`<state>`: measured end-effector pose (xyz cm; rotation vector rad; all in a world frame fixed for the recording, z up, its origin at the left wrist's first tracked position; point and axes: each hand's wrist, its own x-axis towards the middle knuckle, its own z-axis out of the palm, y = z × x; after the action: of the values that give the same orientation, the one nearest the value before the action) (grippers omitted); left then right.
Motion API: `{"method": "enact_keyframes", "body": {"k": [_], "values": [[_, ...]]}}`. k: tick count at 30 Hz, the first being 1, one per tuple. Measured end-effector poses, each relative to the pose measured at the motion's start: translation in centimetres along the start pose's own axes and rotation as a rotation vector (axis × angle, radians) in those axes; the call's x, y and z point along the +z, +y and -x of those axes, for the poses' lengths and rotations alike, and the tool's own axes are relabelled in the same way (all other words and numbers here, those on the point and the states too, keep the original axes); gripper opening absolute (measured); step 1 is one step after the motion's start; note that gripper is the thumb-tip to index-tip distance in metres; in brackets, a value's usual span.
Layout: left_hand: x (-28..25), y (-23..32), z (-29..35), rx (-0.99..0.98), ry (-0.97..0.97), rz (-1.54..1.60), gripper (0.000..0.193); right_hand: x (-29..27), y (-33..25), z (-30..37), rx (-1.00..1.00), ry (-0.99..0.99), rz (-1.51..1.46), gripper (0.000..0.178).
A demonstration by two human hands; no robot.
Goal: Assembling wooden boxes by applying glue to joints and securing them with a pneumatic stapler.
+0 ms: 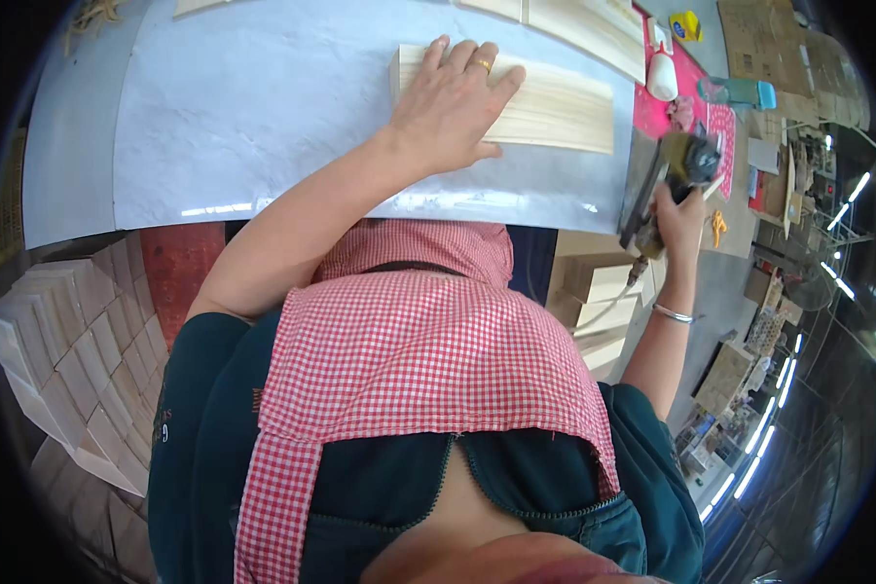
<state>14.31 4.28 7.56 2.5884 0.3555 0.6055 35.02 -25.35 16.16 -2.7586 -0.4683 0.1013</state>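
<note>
A long pale wooden piece (560,107) lies on the grey-blue tabletop (253,107). My left hand (453,107) spans its left end, with the fingers over the far side and the thumb at the near edge. A ring shows on one finger. At the table's right end, my right hand (679,219) is wrapped round the handle of a dark air-powered nail gun (674,170). An air hose fitting hangs from the tool's near end. The nail gun stands apart from the wooden piece, and its nose is hard to make out.
More pale boards (574,29) lie along the table's far side. A white bottle (662,76), a yellow packet (686,26) and a teal bottle (738,92) stand at the far right. Stacked wooden pieces (88,360) rise at the left; others (599,292) sit below the table's right end.
</note>
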Motion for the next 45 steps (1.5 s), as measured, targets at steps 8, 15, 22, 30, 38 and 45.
{"method": "enact_keyframes", "body": {"k": [8,15,22,30,38,45], "values": [[-6.8,-2.3,-0.2,-0.533,-0.258,1.507,0.071,5.5,11.5,-2.5,0.092,0.064,0.418,0.057],[-3.3,-5.2,2.3,-0.505,-0.065,2.149,0.078,7.5,10.1,-2.1,-0.069,0.355,0.548,0.055],[-2.1,-3.4,2.1,-0.454,-0.141,2.165,0.107,9.5,-10.0,10.1,-0.352,-0.413,-0.887,0.041],[-3.5,-2.5,3.2,-0.274,-0.246,2.355,0.101,9.1,-15.3,14.3,-0.383,-0.606,-1.176,0.041],[-3.7,-1.2,3.7,-0.344,-0.239,2.511,0.103,9.7,-15.3,15.4,-0.343,-0.566,-1.273,0.033],[-5.9,-1.6,4.2,-0.512,-0.013,1.953,0.077,9.5,-15.2,14.1,-0.268,-0.517,-1.296,0.025]]}}
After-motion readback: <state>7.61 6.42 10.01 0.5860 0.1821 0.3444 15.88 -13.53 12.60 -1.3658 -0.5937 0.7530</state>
